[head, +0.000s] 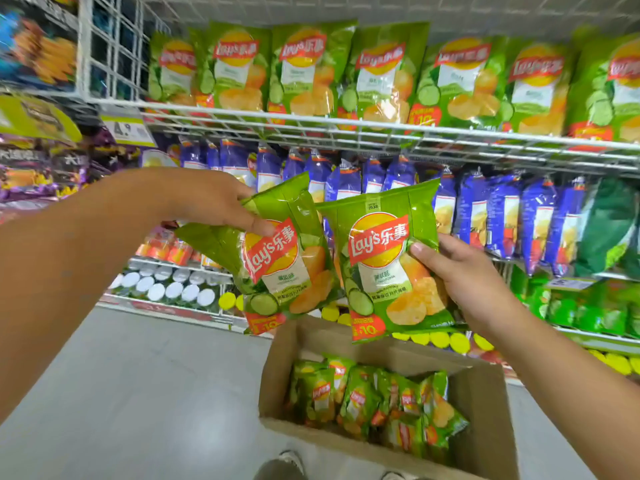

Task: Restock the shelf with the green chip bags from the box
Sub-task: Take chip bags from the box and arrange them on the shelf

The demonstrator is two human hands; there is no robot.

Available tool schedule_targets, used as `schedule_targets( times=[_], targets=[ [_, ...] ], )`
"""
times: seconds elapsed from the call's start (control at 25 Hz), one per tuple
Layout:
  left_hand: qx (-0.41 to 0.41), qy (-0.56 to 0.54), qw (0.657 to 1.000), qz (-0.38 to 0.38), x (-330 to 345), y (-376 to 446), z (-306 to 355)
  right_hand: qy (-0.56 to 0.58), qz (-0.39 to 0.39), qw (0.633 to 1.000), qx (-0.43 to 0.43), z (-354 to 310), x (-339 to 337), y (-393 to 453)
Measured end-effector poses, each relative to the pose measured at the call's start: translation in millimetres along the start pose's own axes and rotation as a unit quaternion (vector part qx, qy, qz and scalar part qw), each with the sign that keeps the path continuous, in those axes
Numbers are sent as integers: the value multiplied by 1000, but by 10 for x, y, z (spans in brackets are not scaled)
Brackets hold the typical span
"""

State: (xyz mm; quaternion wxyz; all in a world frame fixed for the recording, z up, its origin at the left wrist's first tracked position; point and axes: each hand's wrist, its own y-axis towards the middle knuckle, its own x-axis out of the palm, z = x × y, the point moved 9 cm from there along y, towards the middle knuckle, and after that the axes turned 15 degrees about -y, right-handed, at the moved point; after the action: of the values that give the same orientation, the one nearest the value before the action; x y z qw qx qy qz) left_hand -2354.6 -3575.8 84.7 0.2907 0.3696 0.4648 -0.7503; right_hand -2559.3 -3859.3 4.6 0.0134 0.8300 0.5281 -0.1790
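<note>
Each hand's got one green cucumber Lay's bag up in the air in front of the shelves: the left hand (211, 202) grips the tilted left bag (277, 261) by its top corner, and the right hand (460, 271) has its thumb clamped on the front of the upright right bag (384, 268), the two bags just beside each other. Above them the white wire shelf (346, 128) already has a row of the same green bags (381, 77) standing up. Down on the floor the cardboard box (485, 410) sits open with more green bags (374, 403) piled inside.

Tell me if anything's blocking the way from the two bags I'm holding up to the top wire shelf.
Nothing visible blocks it. The left bag and right bag sit in open air below the wire shelf, though its front row of green bags looks packed.
</note>
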Motion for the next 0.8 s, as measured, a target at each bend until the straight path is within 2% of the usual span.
schedule_targets(
  times=[0.16,0.4,0.68,0.8],
  targets=[
    [68,-58,996,-19,-680,-370,82,12,2,999,-39,-763,74,-51],
    [112,-37,993,31,-1740,-468,-131,19,14,997,-77,-1694,329,60],
    [128,-52,988,74,-2384,-484,-402,49,-21,994,-96,-2236,631,401],
    [97,-51,990,89,-2530,-457,-468,54,-41,993,-99,-2376,679,597]
  ],
)
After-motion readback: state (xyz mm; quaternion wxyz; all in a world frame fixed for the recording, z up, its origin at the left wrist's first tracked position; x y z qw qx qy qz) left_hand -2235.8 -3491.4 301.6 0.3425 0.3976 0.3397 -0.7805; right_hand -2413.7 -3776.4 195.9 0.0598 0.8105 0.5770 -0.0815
